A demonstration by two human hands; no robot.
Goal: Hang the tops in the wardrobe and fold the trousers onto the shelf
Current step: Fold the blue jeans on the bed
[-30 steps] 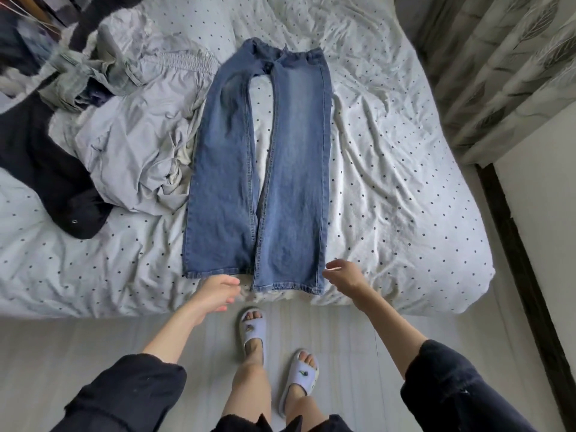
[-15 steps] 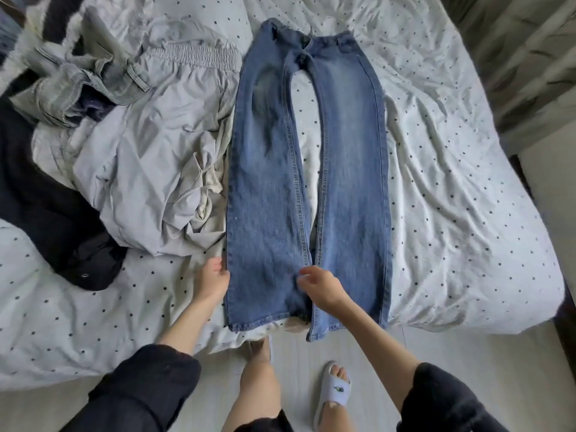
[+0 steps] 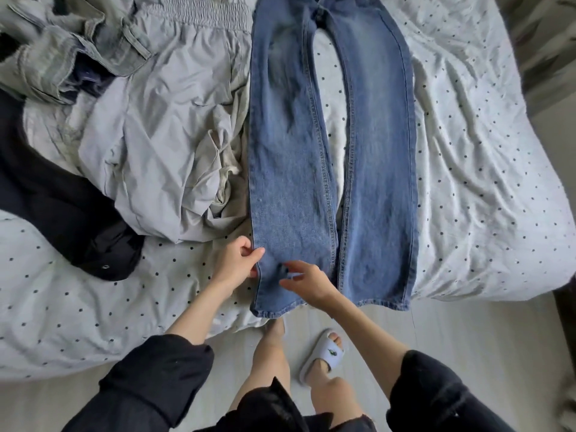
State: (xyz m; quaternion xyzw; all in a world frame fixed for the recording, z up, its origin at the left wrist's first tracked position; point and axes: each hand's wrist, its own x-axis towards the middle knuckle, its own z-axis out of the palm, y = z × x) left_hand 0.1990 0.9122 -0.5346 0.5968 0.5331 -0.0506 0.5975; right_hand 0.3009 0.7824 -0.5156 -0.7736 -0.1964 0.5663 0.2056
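Blue jeans (image 3: 330,145) lie flat on the bed, legs spread and pointing toward me, hems hanging slightly over the mattress edge. My left hand (image 3: 238,263) pinches the outer seam of the left leg near the hem, thumb on top of the denim. My right hand (image 3: 307,282) rests on the same leg just above the hem, fingers spread and lightly curved, touching the fabric. A crumpled grey pair of trousers (image 3: 168,126) with an elastic waistband lies beside the jeans on the left.
The bed (image 3: 486,188) has a white sheet with dark dots. More clothes lie at the left: a black garment (image 3: 59,201) and greyish denim (image 3: 62,48). Curtains (image 3: 542,42) hang at the right. I stand in slippers (image 3: 324,353) on pale floor.
The view has moved closer to the bed. My left hand went from beside the left leg to pinching its seam; my right hand moved left from the inseam onto that leg.
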